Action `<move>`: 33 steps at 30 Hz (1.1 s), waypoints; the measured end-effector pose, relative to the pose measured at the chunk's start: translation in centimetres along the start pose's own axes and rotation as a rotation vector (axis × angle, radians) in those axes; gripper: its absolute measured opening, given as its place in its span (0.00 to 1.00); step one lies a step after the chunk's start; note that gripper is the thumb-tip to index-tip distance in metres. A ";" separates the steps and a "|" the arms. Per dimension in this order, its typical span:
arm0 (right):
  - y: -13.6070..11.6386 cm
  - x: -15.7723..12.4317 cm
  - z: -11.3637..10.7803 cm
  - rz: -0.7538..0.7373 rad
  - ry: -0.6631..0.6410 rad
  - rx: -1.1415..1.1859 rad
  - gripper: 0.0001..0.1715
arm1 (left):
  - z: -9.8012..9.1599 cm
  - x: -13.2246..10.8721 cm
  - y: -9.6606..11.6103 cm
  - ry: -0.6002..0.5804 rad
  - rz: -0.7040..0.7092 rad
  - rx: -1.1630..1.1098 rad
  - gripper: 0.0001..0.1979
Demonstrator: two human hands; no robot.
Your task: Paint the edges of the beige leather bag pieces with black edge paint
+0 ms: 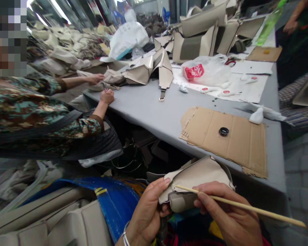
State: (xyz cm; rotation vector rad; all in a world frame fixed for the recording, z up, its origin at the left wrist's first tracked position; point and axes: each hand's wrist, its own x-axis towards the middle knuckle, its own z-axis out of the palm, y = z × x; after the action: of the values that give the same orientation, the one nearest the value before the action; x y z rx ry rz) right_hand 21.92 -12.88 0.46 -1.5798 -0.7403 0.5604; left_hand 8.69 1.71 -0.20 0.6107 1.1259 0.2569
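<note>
My left hand (pixel 150 206) grips the near left corner of a beige leather piece (pixel 201 174) with dark edging, thumb on top and fingers underneath. Between the thumb and fingers of my right hand (pixel 227 212) is a thin wooden stick (pixel 261 210), held like a pen. The stick's tip rests at the leather's edge, close to my left thumb. Its thicker end points out to the right. Some fingers of my right hand lie by the folded lower part of the leather. What is under the piece is partly hidden.
A cardboard sheet (pixel 242 143) with a small black round dish (pixel 223 131) lies on the grey table (pixel 154 111). White bottles (pixel 257 115), a plastic bag (pixel 210 70) and beige bags (pixel 195 44) are also there. Left, a co-worker's hands (pixel 107 96) work; a blue bin (pixel 118 201) holds beige pieces.
</note>
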 end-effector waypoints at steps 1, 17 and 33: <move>-0.1 0.0 0.0 0.000 -0.016 -0.001 0.04 | 0.1 0.0 0.1 0.001 -0.001 -0.007 0.17; 0.0 0.6 -0.4 -0.077 -0.140 -0.065 0.07 | -0.4 0.2 0.3 -0.065 0.002 -0.032 0.16; 0.0 1.2 -0.8 -0.172 -0.235 -0.039 0.08 | -1.1 0.8 0.2 -0.141 -0.004 0.078 0.17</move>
State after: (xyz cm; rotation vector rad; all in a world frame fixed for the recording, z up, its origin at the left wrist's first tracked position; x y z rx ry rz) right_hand 23.31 -12.53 0.64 -1.4834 -1.0595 0.6131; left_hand 8.12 2.65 -1.02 0.6846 1.0048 0.1641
